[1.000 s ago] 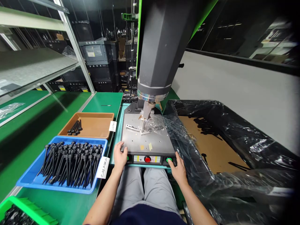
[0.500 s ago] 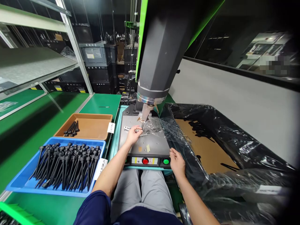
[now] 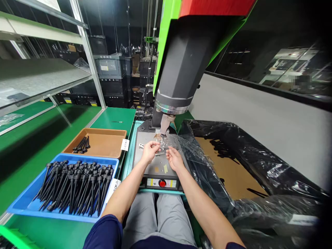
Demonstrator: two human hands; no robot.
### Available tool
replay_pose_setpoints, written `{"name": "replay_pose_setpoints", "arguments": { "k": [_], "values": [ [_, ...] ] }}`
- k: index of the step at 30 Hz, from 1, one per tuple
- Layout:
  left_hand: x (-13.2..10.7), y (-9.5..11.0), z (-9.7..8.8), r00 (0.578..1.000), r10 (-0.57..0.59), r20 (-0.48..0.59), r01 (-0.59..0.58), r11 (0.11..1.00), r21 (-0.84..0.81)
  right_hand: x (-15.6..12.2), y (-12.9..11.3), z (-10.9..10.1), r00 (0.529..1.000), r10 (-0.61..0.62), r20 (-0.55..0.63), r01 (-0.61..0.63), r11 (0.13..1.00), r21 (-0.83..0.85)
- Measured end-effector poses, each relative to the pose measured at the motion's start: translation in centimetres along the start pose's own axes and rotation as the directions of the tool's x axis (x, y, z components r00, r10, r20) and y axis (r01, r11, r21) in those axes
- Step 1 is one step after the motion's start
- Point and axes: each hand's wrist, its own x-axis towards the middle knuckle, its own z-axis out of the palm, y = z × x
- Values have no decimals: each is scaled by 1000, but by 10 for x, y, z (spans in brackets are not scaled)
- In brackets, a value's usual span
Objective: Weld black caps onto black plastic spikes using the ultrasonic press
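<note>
Over the grey metal work plate [image 3: 149,168], my left hand [image 3: 150,152] is closed in a pinch just below and left of the machine's metal tip [image 3: 166,123]. What its fingertips hold, if anything, is too small to make out. My right hand [image 3: 174,159] faces it from the right, thumb and fingers pressed together, and its contents are likewise unclear. Crumpled clear plastic film [image 3: 169,141] lies behind both hands, around the tip. A small metal fixture [image 3: 141,146] sits beside my left fingers.
A blue tray [image 3: 15,207] of several black rod-like parts stands left, with a brown tray [image 3: 103,143] holding a few behind it. At right is a box lined with black plastic [image 3: 220,126]. The machine's thick head [image 3: 181,69] hangs overhead. A red button [image 3: 162,183] is in front.
My right hand has moved up and left from beside the green button to the area below the tip. My left hand stays near the tip. The view has shifted slightly.
</note>
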Motion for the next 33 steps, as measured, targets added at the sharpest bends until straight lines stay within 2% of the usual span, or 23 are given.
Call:
{"name": "replay_pose_setpoints", "arguments": {
  "k": [3, 6, 9, 11, 14, 18, 23, 26, 28, 30, 33],
  "values": [
    [-1, 8, 5, 1000, -9, -9, 8, 999, -35, 22, -7, 22, 982, -181, -56, 171, 974, -152],
    [-1, 14, 8, 1000, -8, -1, 8, 997, -79, 40, -19, 37, 918, -396, 27, 365, 815, -450],
    [1, 17, 10, 1000, -13, 20, 15, 993, -114, 50, -30, 44, 884, -446, 138, 433, 670, -603],
    [2, 19, 11, 999, -21, 27, 24, 992, -125, 54, -38, 46, 875, -446, 189, 457, 630, -628],
    [4, 19, 10, 1000, -22, 16, 24, 991, -131, 57, -46, 49, 862, -437, 257, 495, 612, -617],
    [9, 19, 10, 1000, -18, -25, 14, 991, -135, 57, -51, 53, 855, -448, 262, 508, 617, -602],
    [12, 19, 10, 997, -29, -78, 16, 986, -167, 52, -49, 57, 861, -474, 183, 483, 653, -583],
    [10, 19, 9, 995, -40, -92, 24, 984, -176, 45, -46, 62, 891, -451, 47, 407, 748, -525],
    [9, 17, 8, 994, -47, -97, 28, 983, -182, 38, -43, 64, 905, -418, -81, 353, 843, -406],
    [8, 14, 7, 994, -51, -101, 32, 983, -182, 29, -40, 63, 901, -388, -192, 331, 904, -272],
    [6, 10, 6, 993, -53, -107, 35, 985, -169, 9, -36, 56, 884, -360, -298, 321, 931, -175]
  ]
}}
